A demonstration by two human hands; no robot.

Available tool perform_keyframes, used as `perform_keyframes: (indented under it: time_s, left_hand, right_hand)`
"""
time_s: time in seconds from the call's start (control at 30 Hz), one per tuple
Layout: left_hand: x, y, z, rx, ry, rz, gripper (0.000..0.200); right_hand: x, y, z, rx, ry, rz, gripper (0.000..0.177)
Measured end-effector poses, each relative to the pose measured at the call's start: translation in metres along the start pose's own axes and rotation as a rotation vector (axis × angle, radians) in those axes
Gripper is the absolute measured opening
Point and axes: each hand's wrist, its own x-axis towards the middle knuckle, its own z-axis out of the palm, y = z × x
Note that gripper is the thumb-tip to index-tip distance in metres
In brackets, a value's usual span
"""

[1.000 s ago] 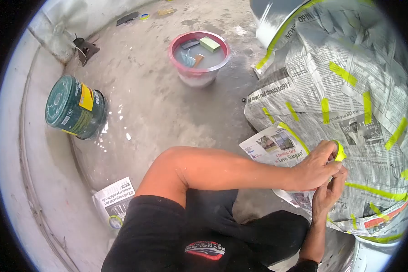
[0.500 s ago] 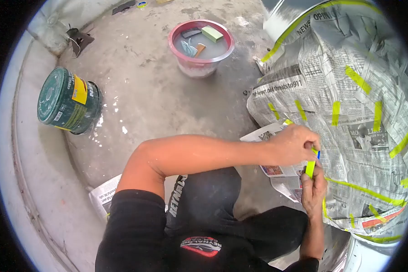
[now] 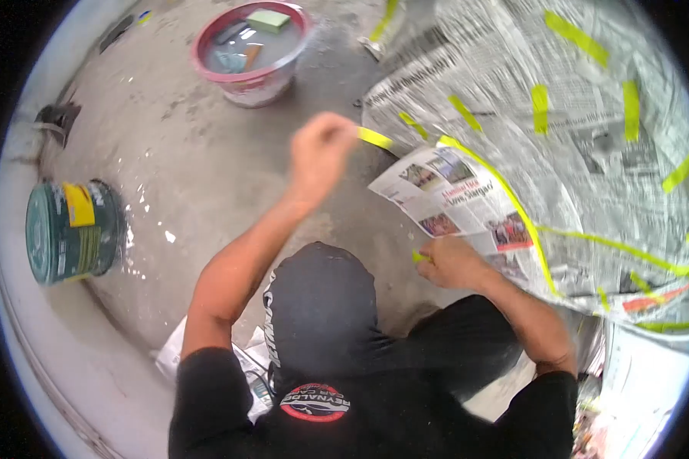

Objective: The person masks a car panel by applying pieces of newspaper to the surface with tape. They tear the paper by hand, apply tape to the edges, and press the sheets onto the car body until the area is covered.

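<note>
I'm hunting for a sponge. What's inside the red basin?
The red basin holds cloudy water with a green block, a dark flat piece, a brownish piece and something bluish. Anything under the water is hidden.

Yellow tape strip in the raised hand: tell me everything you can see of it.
The tape strip is short, bright yellow-green and looks like paper masking tape, though blurred. The left hand pinches one end; the free end points right, slanting slightly down, toward the newspaper covering. It is up in the air above the concrete floor, seemingly touching only that hand.
</note>
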Motion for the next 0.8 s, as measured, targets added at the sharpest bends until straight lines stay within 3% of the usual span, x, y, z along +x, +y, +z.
perform_keyframes:
  time_s: [0.03,0.13,0.23,0.33,0.47,0.63,0.8]
  left_hand:
    - [0.006,-0.005,-0.018,0.021,0.024,-0.152,0.008]
    - [-0.029,-0.103,-0.014,-0.126,-0.238,-0.141,0.007]
    - [-0.037,-0.121,0.021,-0.304,-0.174,-0.344,0.009]
    - [-0.026,-0.138,0.048,-0.333,-0.171,-0.395,0.017]
    - [-0.023,-0.167,0.074,-0.395,-0.169,-0.37,0.024]
    - [-0.017,-0.154,0.093,-0.389,-0.142,-0.324,0.02]
    - [-0.001,-0.161,0.108,-0.182,-0.09,-0.254,0.02]
  right_hand:
    - [-0.006,0.006,0.008,0.066,0.048,0.046,0.03]
    - [-0.021,0.017,0.016,0.172,0.108,0.122,0.033]
    - [-0.024,0.007,-0.002,0.213,0.174,0.165,0.031]
    - [-0.034,0.001,0.0,0.271,0.202,0.179,0.03]
    - [-0.043,0.007,0.004,0.306,0.154,0.225,0.028]
    - [-0.044,0.011,0.002,0.349,0.15,0.201,0.025]
    - [-0.043,0.017,-0.001,0.34,0.178,0.121,0.022]
